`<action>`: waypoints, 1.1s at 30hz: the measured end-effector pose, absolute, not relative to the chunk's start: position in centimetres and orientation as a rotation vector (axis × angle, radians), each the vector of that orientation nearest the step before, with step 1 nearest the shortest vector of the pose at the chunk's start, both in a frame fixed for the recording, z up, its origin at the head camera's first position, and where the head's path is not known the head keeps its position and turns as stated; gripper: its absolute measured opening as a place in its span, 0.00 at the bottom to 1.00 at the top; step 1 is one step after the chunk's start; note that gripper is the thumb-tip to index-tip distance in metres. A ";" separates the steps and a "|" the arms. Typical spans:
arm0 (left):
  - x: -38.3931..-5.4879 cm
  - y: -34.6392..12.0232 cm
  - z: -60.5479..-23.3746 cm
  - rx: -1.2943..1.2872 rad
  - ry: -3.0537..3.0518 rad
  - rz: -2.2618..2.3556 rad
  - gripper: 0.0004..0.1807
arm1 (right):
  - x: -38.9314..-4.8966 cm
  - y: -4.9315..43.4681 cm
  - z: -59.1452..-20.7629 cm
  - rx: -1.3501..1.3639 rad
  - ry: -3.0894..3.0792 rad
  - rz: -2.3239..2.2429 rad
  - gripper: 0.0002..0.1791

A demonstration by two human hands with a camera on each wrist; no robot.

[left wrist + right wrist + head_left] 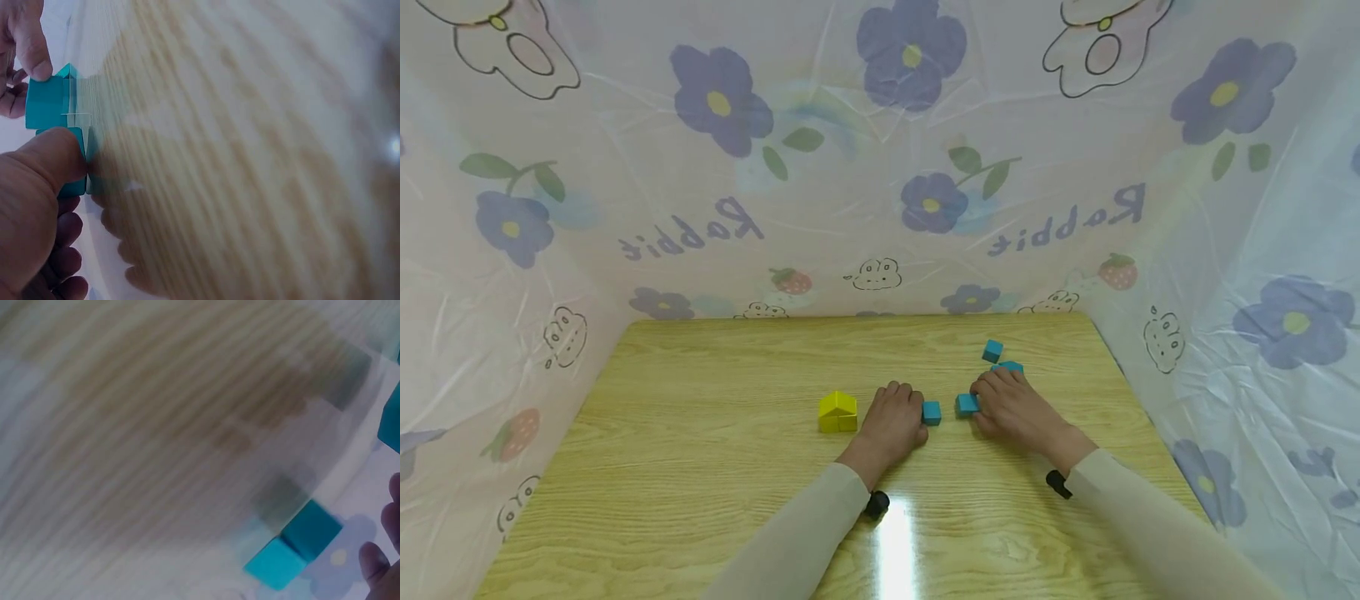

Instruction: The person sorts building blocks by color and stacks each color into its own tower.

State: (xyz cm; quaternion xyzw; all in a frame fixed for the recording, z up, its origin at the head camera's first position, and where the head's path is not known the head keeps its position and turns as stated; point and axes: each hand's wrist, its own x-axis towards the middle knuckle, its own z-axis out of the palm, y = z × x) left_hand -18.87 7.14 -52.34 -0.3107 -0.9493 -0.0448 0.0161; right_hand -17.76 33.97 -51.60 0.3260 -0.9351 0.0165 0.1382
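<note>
My left hand (891,423) pinches a small blue cube (932,413), its thumb on the near face in the left wrist view. Just to the right, my right hand (1013,410) holds another blue block (967,406) by its right side, a short gap from the cube. In the left wrist view the right thumb touches that block (45,105); the other fingers are partly hidden. Beyond the right hand, a blue cube (992,350) lies turned on the table, with a partly covered blue piece (1011,367) close by.
Left of my left hand stands a group of yellow blocks (838,412), a pointed top over square pieces. Everything sits on a wood-grain table (700,500). A flower-printed curtain (820,208) rises behind the table and along both sides.
</note>
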 end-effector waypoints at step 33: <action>-19.0 7.2 -52.7 -0.968 -2.916 -0.106 0.16 | -18.1 31.0 -52.3 0.980 -2.726 0.022 0.17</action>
